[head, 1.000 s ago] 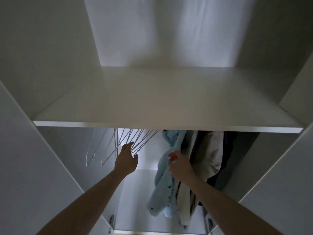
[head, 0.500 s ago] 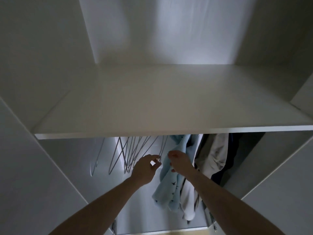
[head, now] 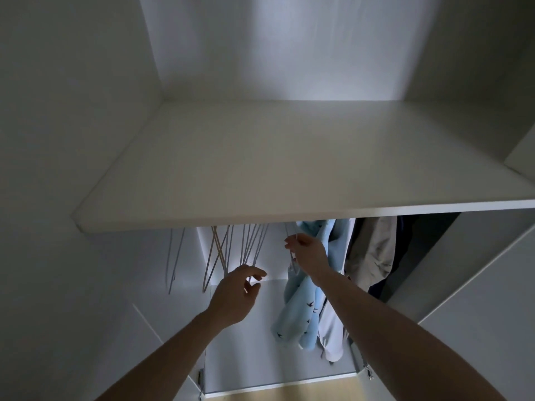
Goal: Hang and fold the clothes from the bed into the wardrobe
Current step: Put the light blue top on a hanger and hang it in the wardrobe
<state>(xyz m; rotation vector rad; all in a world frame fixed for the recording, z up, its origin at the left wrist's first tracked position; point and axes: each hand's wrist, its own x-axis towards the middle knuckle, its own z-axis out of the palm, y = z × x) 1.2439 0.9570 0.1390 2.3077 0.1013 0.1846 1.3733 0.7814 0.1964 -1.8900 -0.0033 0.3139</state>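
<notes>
Looking up into a white wardrobe point(head: 86, 111), broad white shelf board point(head: 289, 157) spanning the middle of the frame. Below it, centre-left, a fan of thin pale wire hangers point(head: 249, 244) dangling bare. Left hand point(head: 234, 296) reaching up at lower centre, fingers loosely spread and gently bent just under the hanger bottoms, gripping nothing. Right hand point(head: 308, 254) higher, just right of centre, thumb and fingers pinched on one thin white hanger point(head: 290, 241) set apart from the fan. Directly behind that hand, a light blue shirt with small dark bird prints point(head: 298, 311) hanging down. Further right, a beige garment point(head: 373, 250), then dark clothing point(head: 405, 256) in shadow.
</notes>
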